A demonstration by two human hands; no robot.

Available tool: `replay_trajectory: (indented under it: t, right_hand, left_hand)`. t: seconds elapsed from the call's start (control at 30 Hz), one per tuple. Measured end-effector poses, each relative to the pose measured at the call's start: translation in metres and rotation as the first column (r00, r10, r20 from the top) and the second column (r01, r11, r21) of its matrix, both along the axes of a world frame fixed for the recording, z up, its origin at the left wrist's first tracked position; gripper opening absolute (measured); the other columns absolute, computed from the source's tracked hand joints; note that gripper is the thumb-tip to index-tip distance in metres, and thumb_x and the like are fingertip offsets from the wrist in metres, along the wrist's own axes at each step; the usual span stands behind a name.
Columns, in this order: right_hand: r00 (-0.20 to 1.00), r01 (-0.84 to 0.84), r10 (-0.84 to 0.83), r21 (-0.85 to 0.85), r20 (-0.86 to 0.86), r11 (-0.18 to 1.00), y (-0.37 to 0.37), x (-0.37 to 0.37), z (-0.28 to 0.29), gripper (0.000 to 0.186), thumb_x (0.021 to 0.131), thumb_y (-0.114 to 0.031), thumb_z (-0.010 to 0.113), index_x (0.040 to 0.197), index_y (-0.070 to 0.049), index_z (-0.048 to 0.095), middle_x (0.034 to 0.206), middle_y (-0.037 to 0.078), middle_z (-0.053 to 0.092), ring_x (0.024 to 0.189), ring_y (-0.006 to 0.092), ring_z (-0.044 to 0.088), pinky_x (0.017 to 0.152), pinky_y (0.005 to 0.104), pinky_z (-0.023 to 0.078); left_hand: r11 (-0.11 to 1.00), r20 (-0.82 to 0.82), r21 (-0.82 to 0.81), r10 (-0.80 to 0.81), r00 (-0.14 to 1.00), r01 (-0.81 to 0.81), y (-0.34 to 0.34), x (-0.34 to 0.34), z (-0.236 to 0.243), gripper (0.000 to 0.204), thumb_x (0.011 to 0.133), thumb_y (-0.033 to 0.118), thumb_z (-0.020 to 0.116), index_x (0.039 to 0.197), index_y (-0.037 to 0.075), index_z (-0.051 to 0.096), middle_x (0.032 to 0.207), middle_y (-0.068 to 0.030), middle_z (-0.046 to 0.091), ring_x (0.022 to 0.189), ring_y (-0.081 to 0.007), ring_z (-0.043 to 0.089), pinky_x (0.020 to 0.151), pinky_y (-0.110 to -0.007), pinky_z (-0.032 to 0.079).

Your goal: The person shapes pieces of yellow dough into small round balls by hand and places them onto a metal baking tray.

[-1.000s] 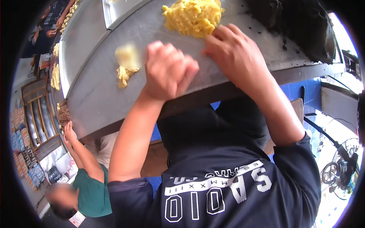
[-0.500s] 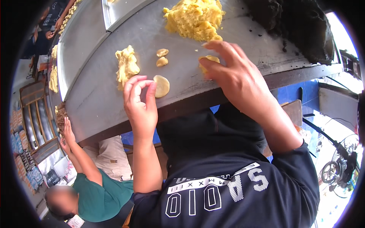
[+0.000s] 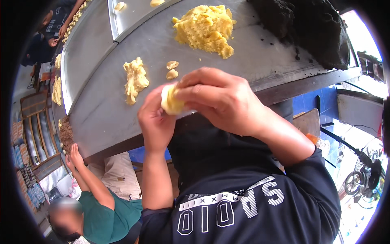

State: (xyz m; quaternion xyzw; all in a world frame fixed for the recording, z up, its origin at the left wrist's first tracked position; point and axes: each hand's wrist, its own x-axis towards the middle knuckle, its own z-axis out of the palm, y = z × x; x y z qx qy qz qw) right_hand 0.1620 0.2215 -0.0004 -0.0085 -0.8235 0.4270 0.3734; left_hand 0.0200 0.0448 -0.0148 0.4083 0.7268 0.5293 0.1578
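Note:
Just over the table's near edge, my left hand (image 3: 155, 120) holds a pale flat round of dough (image 3: 164, 97) in its curled fingers. Pressed against that round is a yellow lump (image 3: 174, 102), pinched by the fingers of my right hand (image 3: 223, 99). The two hands meet here, and their fingers partly cover both pieces. Beyond them lie two small pale dough pieces (image 3: 172, 74), one behind the other. A strip of soft, pale yellow dough (image 3: 136, 79) rests to their left. Farther back sits a crumbly yellow mound (image 3: 203, 30), the same colour as the lump.
A large dark mass (image 3: 317, 36) covers the table's far right, crumbs around it. Metal trays (image 3: 87, 53) stand at the far left, a few dough pieces on one. At lower left, a person in green (image 3: 109, 211) works with palms together beside a brown heap (image 3: 66, 130).
My left hand has lifted the dough round off the table. My right hand has come left from beside the mound, bringing the yellow lump against the round.

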Motion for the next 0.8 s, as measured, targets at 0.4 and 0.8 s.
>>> replay_trajectory:
  t: [0.4,0.8]
  right_hand:
    - [0.95,-0.218,0.205,0.03,0.234,0.975,0.011,0.009,0.01,0.036,0.081,-0.011,0.087,0.115,-0.008,0.078,0.124,0.011,0.07,0.11,0.0326,0.069,0.094,0.0454,0.063]
    - [0.97,0.007,-0.001,-0.022,0.242,1.0,0.007,0.004,0.025,0.035,0.088,-0.011,0.088,0.122,-0.008,0.08,0.124,0.01,0.074,0.112,0.0355,0.072,0.097,0.0477,0.061]
  left_hand:
    - [0.958,-0.235,-0.104,-0.286,0.929,0.268,0.024,-0.006,0.005,0.056,0.061,0.028,0.11,0.094,0.005,0.071,0.093,-0.0113,0.075,0.086,-0.0373,0.076,0.074,-0.046,0.061]
    - [0.935,-0.087,-0.036,-0.354,0.931,0.352,0.012,-0.015,0.001,0.063,0.079,0.046,0.106,0.113,0.006,0.072,0.088,-0.0052,0.067,0.08,-0.0184,0.07,0.076,-0.036,0.057]
